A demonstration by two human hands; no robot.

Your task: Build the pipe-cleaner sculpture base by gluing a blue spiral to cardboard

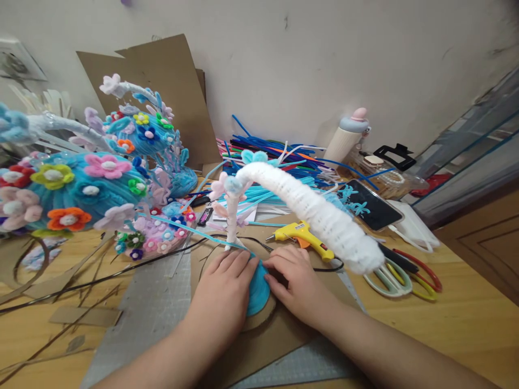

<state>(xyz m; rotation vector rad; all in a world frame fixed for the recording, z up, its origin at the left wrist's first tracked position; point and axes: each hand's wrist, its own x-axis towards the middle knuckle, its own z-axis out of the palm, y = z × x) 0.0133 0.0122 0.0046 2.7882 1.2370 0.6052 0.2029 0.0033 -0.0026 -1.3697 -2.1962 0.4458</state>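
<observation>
A blue coil (258, 296) lies on a cardboard base (265, 320) by a white stem (231, 219). Left hand (223, 289): grip released, fingers resting flat. Right hand (298, 278): at the coil's edge, grip unclear. Light, even pressure should keep turns snug.

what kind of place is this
Probably a craft corner at a home or small workshop: a yellow glue gun, a heap of colourful pipe cleaners and fuzzy flowers share the wooden table.

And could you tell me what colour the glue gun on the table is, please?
The glue gun is yellow, seen best in the head view.
</observation>
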